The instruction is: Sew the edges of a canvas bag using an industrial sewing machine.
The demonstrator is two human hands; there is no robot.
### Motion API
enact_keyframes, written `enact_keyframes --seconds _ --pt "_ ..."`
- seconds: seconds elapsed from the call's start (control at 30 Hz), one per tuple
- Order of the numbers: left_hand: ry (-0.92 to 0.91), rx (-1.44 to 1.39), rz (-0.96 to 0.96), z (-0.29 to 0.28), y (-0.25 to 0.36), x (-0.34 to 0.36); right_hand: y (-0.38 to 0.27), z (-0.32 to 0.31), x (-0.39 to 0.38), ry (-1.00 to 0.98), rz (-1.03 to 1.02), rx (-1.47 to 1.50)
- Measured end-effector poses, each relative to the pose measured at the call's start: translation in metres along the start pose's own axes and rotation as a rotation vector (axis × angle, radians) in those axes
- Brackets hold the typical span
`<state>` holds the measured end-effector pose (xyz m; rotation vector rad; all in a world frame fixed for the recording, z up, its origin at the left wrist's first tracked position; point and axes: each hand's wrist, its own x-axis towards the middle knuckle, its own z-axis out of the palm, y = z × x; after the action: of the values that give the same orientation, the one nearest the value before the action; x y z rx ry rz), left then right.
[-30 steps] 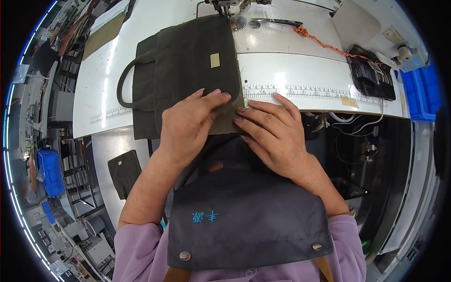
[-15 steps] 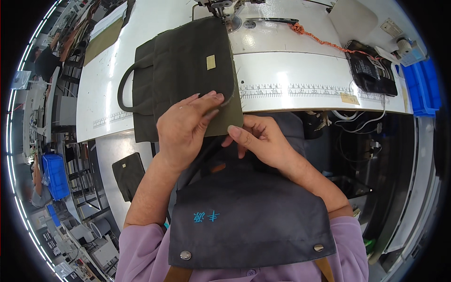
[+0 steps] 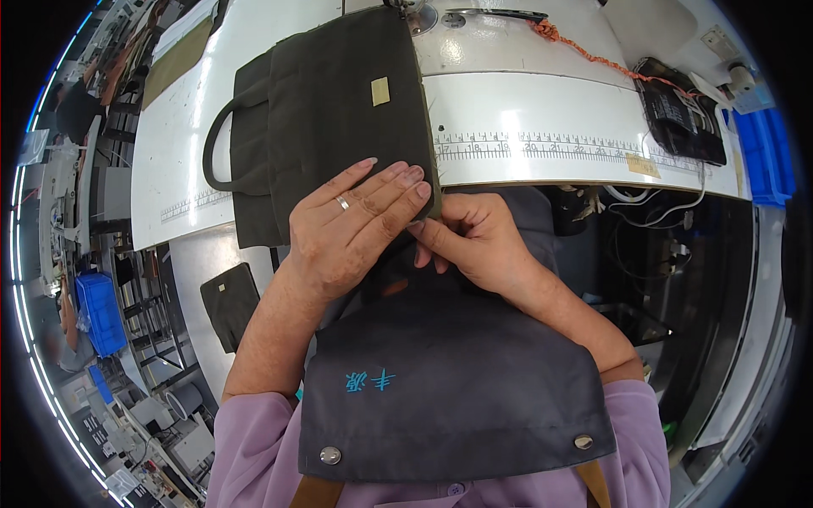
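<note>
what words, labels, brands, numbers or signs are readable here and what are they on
Wording isn't copied out here.
Dark apron: two turquoise characters, upside down in view.
Ruler strip on the white table: black numbers, some legible.
Black item at right: pale print, too small to read.
Tan patch on the dark green bag: no print discernible.

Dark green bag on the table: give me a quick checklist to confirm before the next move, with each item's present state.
1. Left hand on the bag: ok, fingers laid over its near right corner.
2. Right hand firmly pinching that corner: cannot tell; it is there, but the grip is partly hidden.
3. Bag fully on the table: not ok, its near edge overhangs.
4. Orange cord clear of the bag: ok, off to the right.
5. Needle position: cannot tell, the sewing machine is cut off by the picture's top.
</note>
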<state>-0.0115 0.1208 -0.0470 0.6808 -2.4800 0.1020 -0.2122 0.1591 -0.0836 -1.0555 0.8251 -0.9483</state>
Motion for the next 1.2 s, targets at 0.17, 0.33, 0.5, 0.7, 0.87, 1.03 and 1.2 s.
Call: enact_keyframes --seconds 0.17,0.33,0.5,0.7,0.87,1.03,1.2 --pt "0.002 0.011 0.003 0.002 0.002 -0.001 -0.007 0.002 0.001 -0.001 0.027 -0.018" --pt "0.009 0.011 0.0 0.002 0.003 -0.001 -0.008 0.004 0.0 0.013 0.04 -0.045" --pt "-0.028 -0.032 -0.037 -0.001 0.004 0.002 -0.012 0.003 0.0 0.001 0.052 -0.071" --pt "0.012 -0.032 -0.01 0.004 0.001 -0.001 -0.013 0.002 -0.001 -0.012 0.042 -0.026" --pt "0.009 -0.044 -0.019 0.003 0.002 -0.002 -0.016 -0.001 -0.002 -0.08 0.069 0.048" --pt "-0.003 -0.076 -0.067 0.002 0.007 0.0 -0.026 -0.011 -0.002 -0.156 0.132 0.079" --pt "0.009 -0.065 -0.041 0.005 0.004 -0.003 -0.03 -0.015 -0.001 -0.201 0.14 0.062"
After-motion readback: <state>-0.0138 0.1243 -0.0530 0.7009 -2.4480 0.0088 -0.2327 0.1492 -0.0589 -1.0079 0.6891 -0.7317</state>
